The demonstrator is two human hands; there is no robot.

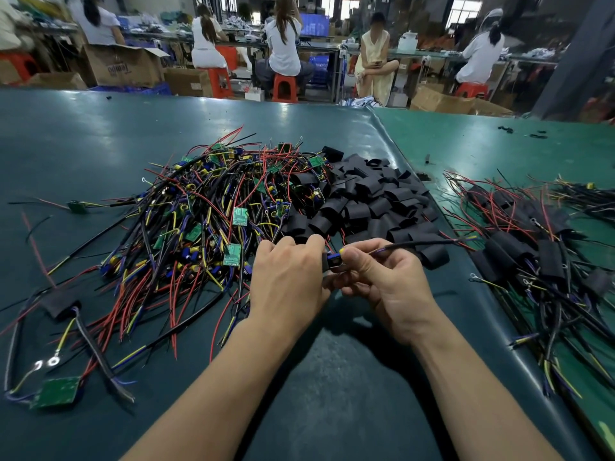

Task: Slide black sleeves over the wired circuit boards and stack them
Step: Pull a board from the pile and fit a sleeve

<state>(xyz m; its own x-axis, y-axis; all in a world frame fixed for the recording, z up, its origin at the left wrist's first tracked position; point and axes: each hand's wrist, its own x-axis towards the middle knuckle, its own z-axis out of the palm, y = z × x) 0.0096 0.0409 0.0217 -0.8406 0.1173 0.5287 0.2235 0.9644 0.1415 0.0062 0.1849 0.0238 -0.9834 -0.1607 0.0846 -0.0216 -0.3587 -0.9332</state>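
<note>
From my head camera, the only writing I can find is a dark printed word on the side of a cardboard box [123, 66] at the far left, upside down and too blurred for me to read. The small green boards carry no marking I can make out.

My left hand [288, 277] and my right hand [382, 284] meet over the dark green mat [83, 134], just in front of the heaps. Between them I hold one wired circuit board [333, 258]: my right thumb and forefinger pinch its blue and yellow end, and my left fingers curl round a black sleeve [325, 262] at the board's left side. How far the sleeve sits over the board I cannot tell, since my fingers cover most of it. The board's black cable [419, 243] runs out to the right from my right hand.

Behind my left hand lies the big tangle of bare boards [213, 207] with red, black and yellow wires. Just beside it, to the right, is the heap of loose black sleeves [372, 197]. Further right, across the mat's raised edge, the sleeved boards [532, 247] lie in a loose stack. Near my left forearm sits a lone green board [55, 392] with ring terminals.

Beyond the table, people sit on red stools [284, 88] at other benches.
</note>
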